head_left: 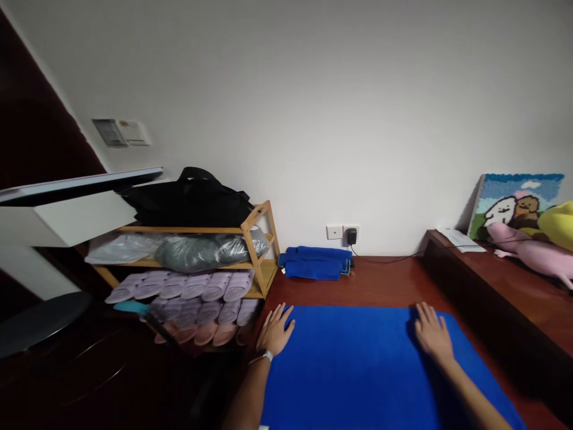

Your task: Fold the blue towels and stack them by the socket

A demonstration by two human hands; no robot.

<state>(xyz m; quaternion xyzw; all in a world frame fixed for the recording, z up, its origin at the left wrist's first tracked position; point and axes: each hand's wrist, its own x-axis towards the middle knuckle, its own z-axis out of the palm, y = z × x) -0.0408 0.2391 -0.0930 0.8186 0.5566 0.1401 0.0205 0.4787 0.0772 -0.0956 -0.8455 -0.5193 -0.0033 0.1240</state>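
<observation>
A blue towel (353,358) lies spread flat over the reddish-brown wooden surface (385,280). At its far left corner my left hand (275,330) rests with the palm down and the fingers stretched out, a watch band around the wrist. My right hand (433,332) is near the far right corner, flat with its fingers extended over the cloth. Neither hand grips anything. Beyond the far edge, against the wall, sit folded blue towels (316,263).
Left stands a wooden shoe rack (257,239) with several pairs of slippers (215,286), plastic-wrapped items and a black bag (192,200). A plugged-in black adapter (351,235) trails a cable. The raised ledge (505,280) at right bears a pink plush toy (537,254) and a picture (514,206).
</observation>
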